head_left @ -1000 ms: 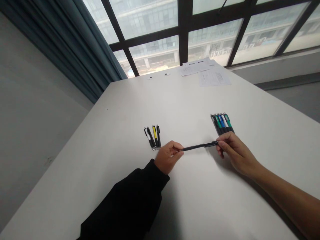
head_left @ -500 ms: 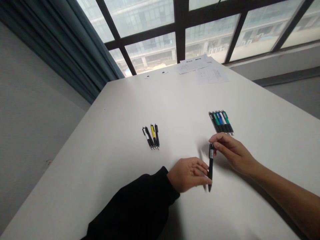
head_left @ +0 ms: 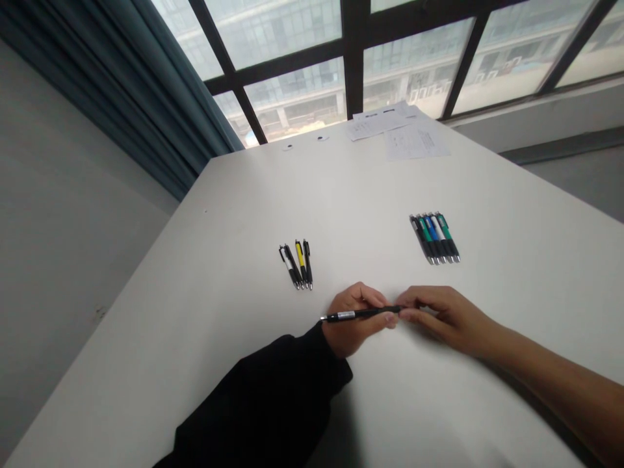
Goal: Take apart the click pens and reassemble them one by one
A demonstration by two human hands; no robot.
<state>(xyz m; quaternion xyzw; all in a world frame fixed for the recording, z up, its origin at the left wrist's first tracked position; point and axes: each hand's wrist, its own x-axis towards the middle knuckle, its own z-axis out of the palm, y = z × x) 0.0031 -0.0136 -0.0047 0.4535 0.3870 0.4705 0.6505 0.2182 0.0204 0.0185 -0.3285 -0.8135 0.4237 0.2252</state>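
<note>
A black pen point(head_left: 361, 314) lies level just above the white table point(head_left: 219, 325), held at both ends. My left hand point(head_left: 353, 325), in a black sleeve, is closed round its middle and left part. My right hand point(head_left: 441, 318) pinches its right end with the fingertips. A row of three pens point(head_left: 296, 263), black, yellow and black, lies beyond my left hand. A second row of several pens point(head_left: 435, 237), green, blue, white and black, lies beyond my right hand.
Loose printed sheets point(head_left: 402, 133) lie at the table's far edge by the window point(head_left: 351, 58). A blue curtain point(head_left: 160, 110) hangs at the left. The table's left edge drops off beside a grey wall point(head_left: 58, 214).
The pen swung from level to upright and back to level, now reversed, with its silver band at the left. Both hands came closer together and nearer to me.
</note>
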